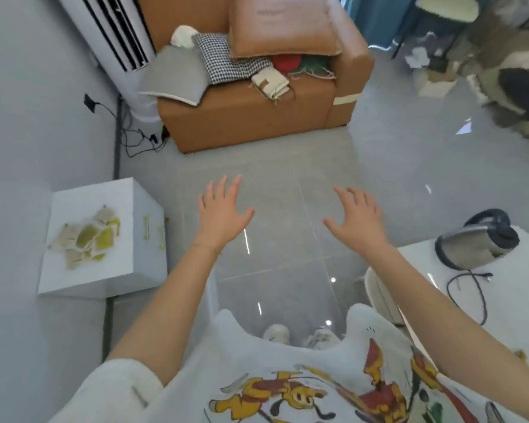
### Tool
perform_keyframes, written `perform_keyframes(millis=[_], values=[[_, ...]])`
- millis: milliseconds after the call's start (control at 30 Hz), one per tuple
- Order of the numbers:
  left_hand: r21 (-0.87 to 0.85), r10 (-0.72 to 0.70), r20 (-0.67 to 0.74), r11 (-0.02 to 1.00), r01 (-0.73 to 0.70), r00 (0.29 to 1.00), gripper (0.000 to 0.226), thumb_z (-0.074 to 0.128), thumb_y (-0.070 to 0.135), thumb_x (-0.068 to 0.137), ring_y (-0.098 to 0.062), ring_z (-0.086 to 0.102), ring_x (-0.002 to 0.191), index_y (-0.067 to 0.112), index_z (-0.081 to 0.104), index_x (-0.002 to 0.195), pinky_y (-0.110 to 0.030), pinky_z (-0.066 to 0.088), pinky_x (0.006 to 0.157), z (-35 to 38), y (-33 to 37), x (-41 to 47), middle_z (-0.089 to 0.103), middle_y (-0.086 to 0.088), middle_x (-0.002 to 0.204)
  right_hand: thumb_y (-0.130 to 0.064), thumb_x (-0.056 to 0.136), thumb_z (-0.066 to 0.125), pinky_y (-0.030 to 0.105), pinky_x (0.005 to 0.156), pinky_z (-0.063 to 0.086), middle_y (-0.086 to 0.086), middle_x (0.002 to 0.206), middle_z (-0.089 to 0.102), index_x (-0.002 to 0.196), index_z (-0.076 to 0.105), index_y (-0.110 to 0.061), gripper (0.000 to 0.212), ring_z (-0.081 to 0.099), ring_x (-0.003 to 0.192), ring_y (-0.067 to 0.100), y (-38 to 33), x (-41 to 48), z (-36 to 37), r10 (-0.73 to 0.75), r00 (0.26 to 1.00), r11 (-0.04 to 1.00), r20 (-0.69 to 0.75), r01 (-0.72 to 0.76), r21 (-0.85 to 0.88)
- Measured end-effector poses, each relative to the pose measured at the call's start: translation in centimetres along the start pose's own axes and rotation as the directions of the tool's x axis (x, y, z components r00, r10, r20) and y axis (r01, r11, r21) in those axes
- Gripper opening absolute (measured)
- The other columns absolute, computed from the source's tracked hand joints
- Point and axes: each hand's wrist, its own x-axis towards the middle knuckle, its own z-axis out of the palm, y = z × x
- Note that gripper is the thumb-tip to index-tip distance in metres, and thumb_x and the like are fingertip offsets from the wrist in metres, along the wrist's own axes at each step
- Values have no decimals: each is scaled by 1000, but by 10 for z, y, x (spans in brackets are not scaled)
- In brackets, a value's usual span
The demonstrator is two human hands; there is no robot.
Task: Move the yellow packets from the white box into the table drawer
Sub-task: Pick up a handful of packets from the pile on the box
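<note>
Where the white box [112, 276] stands, yellow packets [89, 239] heaped on top

The floor [287, 215] is grey tile, glossy enough to throw back points of light. The white box [83, 279] looks smooth and matt, with brassy metal handles [147, 227] on one side. The yellow packets [89, 236] on its top look like thin paper or film, partly beige, though they are too blurred to be sure. The sofa [242, 120] is tan, smooth and leather-like. So is the cushion [281, 25] on it, next to a woven houndstooth cloth [223, 59]. The kettle [471, 245] has a brushed metal body with black plastic trim. The table [516, 315] under it is white and glossy. The person's T-shirt [257, 355] is soft matt cloth with a print.
</note>
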Motion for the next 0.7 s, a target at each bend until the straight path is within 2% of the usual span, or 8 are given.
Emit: perform_keyframes(millis=[133, 367, 700], values=[[-25, -104, -28, 994, 103, 994, 76, 52, 51, 90, -31, 6, 148, 33, 14, 153, -51, 8, 118, -21, -47, 3, 13, -5, 161, -46, 82, 63, 43, 108, 26, 9, 147, 37, 147, 31, -27, 75, 28, 136, 31, -60, 46, 8, -132, 990, 990, 44, 133, -40], [-53, -294, -72, 955, 291, 953, 77, 51, 53, 90, -32, 9, 146, 31, 14, 153, -51, 12, 117, -39, -120, 25, 15, -7, 160, -50, 83, 60, 44, 108, 27, 8, 148, 35, 148, 29, -28, 75, 25, 138, 30, -154, 122, 33, -324, 935, 939, 147, 336, -68], [-171, -589, -122, 805, 567, 799, 75, 51, 52, 90, -32, 8, 146, 29, 16, 152, -51, 13, 117, -65, -197, 67, 15, -5, 160, -45, 84, 63, 43, 108, 25, 5, 143, 37, 146, 33, -25, 71, 24, 136, 27, -293, 242, 60, -605, 754, 782, 254, 623, 14]])
